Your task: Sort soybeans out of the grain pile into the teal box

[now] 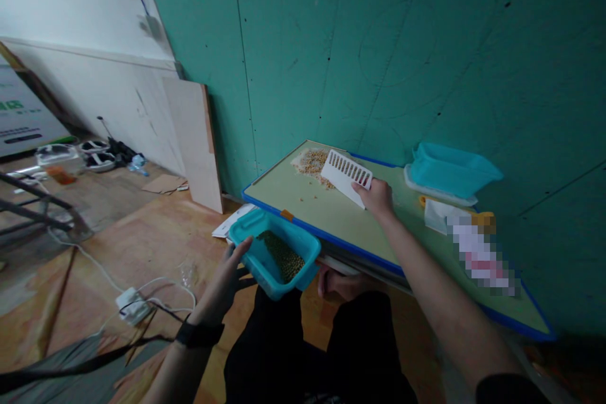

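Observation:
My left hand (231,271) grips a turquoise plastic tub (249,271) by its left side, thumb at the rim and fingers partly hidden beneath. Small green beans (283,255) lie in the tub, heaped toward its right side. The tub is just off the front edge of the low table (279,192). My right hand (377,197) is closed on the near right part of a white slotted plastic plate (347,175), held tilted over the tabletop. Its far left edge is at a pile of yellowish kernels and pale grains (312,164); a few kernels lie loose nearby.
Another turquoise tub (449,170) stands on a white lid (438,188) at the table's right. A white cloth or paper (436,216) and a blurred packet (483,255) lie closer. A green wall (379,63) borders the back. A power strip (132,306) with cables is on the floor.

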Available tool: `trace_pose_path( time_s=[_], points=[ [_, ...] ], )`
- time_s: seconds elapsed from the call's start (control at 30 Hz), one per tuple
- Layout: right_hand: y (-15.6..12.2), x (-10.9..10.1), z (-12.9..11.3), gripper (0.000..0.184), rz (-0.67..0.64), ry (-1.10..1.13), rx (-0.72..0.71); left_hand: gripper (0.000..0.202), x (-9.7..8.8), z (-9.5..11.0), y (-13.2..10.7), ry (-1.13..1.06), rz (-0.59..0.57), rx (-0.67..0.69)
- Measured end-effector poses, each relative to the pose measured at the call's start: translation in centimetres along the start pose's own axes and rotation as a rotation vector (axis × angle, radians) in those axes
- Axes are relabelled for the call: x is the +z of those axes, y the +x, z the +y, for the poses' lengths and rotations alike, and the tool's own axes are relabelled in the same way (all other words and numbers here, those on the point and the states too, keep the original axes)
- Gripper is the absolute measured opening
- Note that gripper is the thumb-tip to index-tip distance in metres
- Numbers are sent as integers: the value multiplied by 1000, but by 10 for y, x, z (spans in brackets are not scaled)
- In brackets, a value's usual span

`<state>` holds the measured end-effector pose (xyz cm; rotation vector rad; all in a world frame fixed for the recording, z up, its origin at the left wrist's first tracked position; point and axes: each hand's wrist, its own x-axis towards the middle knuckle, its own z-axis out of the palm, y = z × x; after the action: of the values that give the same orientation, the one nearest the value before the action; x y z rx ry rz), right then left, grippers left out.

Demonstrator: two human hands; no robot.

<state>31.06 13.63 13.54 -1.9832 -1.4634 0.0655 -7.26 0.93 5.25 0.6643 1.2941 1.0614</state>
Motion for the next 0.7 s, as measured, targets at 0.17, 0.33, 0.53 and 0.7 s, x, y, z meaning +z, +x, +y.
trace_pose_path(
  time_s=[0.17, 0.33, 0.53, 0.7],
  points=[
    [16, 5, -4, 18, -41, 39, -58, 83, -4, 7, 6, 0, -19, 12],
    [30, 18, -13, 11, -52, 181, -91, 90, -2, 14, -1, -5, -33, 40],
    [39, 34, -27, 9, -83, 360, -135, 94, 0, 18, -7, -10, -68, 31],
    [48, 38, -35, 6, -115, 400, -201, 92, -2, 11, -5, -24, -86, 38]
  ],
)
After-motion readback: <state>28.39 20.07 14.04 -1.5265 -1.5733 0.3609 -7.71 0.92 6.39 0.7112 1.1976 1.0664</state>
